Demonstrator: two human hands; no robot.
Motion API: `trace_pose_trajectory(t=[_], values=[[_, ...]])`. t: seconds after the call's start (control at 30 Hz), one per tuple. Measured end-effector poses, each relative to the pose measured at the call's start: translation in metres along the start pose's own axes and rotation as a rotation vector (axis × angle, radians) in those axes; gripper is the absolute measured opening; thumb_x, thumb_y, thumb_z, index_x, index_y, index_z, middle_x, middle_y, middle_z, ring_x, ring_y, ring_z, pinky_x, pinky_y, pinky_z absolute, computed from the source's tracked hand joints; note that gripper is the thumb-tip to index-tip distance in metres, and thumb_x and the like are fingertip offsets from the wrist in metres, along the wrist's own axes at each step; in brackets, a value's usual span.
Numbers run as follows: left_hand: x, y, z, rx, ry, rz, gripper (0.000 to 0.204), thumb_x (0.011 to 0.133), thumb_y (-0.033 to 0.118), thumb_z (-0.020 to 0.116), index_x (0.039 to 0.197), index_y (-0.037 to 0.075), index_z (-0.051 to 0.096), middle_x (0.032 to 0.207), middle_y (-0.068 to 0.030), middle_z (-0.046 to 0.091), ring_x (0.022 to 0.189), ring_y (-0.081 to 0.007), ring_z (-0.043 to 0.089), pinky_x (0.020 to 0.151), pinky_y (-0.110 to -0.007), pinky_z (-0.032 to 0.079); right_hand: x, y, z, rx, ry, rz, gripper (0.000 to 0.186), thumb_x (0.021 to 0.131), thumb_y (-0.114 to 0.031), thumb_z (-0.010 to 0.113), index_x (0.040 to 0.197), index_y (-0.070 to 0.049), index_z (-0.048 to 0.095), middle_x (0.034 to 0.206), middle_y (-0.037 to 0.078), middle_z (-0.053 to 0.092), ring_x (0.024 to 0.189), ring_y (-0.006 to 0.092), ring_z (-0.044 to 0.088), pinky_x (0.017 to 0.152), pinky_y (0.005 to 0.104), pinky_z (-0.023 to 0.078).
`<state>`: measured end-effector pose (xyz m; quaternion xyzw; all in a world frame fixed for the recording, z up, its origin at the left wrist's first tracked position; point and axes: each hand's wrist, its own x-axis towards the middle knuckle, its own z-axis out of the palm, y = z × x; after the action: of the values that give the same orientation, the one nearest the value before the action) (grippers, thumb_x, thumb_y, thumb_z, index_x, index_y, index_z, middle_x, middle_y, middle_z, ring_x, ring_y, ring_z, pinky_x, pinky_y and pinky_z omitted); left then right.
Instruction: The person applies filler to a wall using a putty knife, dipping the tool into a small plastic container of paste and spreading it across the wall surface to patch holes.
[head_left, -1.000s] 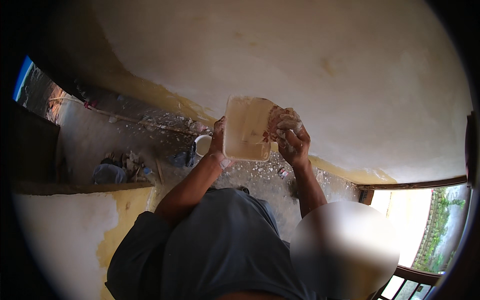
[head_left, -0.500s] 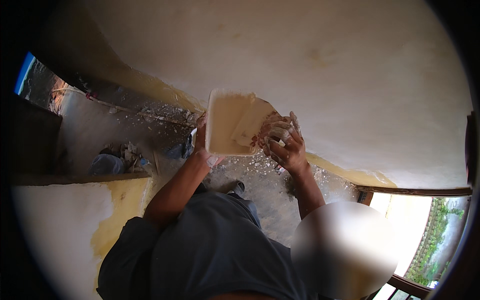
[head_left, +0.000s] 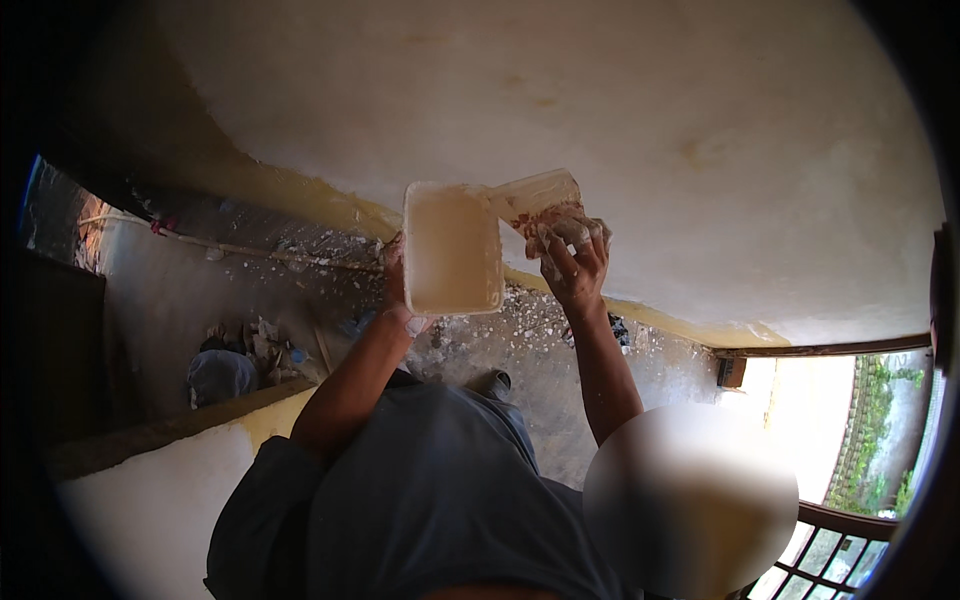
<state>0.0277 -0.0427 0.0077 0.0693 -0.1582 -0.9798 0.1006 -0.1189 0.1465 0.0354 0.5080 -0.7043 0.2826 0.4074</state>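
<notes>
Nearest the viewpoint, the person's grey shirt (head_left: 420,480) is filling the foreground, and a dark shoe (head_left: 490,382) is showing just beyond its hem, on the grey floor (head_left: 560,425). Pale flecks (head_left: 520,325) are lying on that floor beyond the shoe; loose grit could be shifting underfoot and costing the person balance.

Farther out, the left hand (head_left: 397,285) is clamping the left side of a pale rectangular tub (head_left: 496,262), which is standing out in front of the body, its opening facing the viewpoint. The underside of the grip is hidden. Judged risk: that hand alone appears to be bearing the tub, so a wet or smeared grip could be letting it tilt or drop. The depth of the beige contents is not showing clearly.

To the right of the tub, the right hand (head_left: 578,270), coated in whitish residue, is closing its fingers on a wide flat blade (head_left: 545,190). The blade's left corner is sitting at the tub's far right rim; whether it is touching cannot be told. Judged risks: the coating could be making the blade twist in the fingers, a knock on the rim could be tipping the tub, and material could be dripping.

Farthest, the whitish wall (head_left: 600,100) is rising behind both items; a careless blade corner could be scoring its surface.
</notes>
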Motion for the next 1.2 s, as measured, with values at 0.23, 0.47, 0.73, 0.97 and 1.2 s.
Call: trace_pose_trajectory(t=[0.23,0.47,0.73,0.97,1.2], values=[[-0.022,0.068,-0.077,0.063,0.129,0.0,0.051,0.102,0.043,0.038,0.137,0.008,0.051,0.125,-0.0105,0.061,0.111,-0.0281,0.063,0.092,-0.043,0.055,0.005,0.007,0.09,-0.296,-0.042,0.27,0.028,0.07,-0.007,0.075,0.094,-0.017,0.067,0.102,0.005,0.062,0.096,0.0307,0.061,0.082,0.0469,0.048],[-0.031,0.125,-0.086,0.108,0.076,0.07,0.054,0.102,0.044,0.038,0.14,0.008,0.047,0.127,-0.0116,0.06,0.114,-0.0284,0.061,0.094,-0.044,0.054,0.078,0.039,0.1,-0.395,-0.174,0.307,0.018,0.077,-0.006,0.07,0.095,-0.01,0.069,0.098,0.01,0.067,0.095,0.0317,0.061,0.082,0.0447,0.049],[-0.035,0.139,-0.115,0.143,0.118,0.126,0.056,0.099,0.048,0.038,0.139,0.01,0.048,0.128,-0.0096,0.058,0.113,-0.0279,0.061,0.094,-0.045,0.053,0.176,0.063,-0.011,-0.249,-0.167,0.557,0.021,0.085,-0.02,0.074,0.103,-0.008,0.072,0.1,0.013,0.07,0.09,0.0324,0.068,0.077,0.0416,0.055],[-0.038,0.118,-0.111,0.033,0.215,0.17,0.054,0.099,0.048,0.044,0.138,0.01,0.048,0.127,-0.0086,0.058,0.115,-0.0264,0.059,0.097,-0.045,0.051,0.049,0.022,0.073,-0.188,-0.098,0.139,0.019,0.077,-0.007,0.076,0.092,-0.009,0.065,0.092,0.009,0.068,0.08,0.0308,0.066,0.069,0.0392,0.057],[-0.048,0.078,-0.087,0.103,0.282,0.267,0.063,0.095,0.059,0.041,0.139,0.016,0.048,0.132,-0.0077,0.054,0.12,-0.028,0.056,0.096,-0.047,0.051,0.007,0.035,0.153,-0.16,-0.163,-0.025,0.02,0.074,-0.006,0.07,0.092,-0.014,0.064,0.091,0.004,0.065,0.081,0.0264,0.064,0.066,0.0412,0.055]])
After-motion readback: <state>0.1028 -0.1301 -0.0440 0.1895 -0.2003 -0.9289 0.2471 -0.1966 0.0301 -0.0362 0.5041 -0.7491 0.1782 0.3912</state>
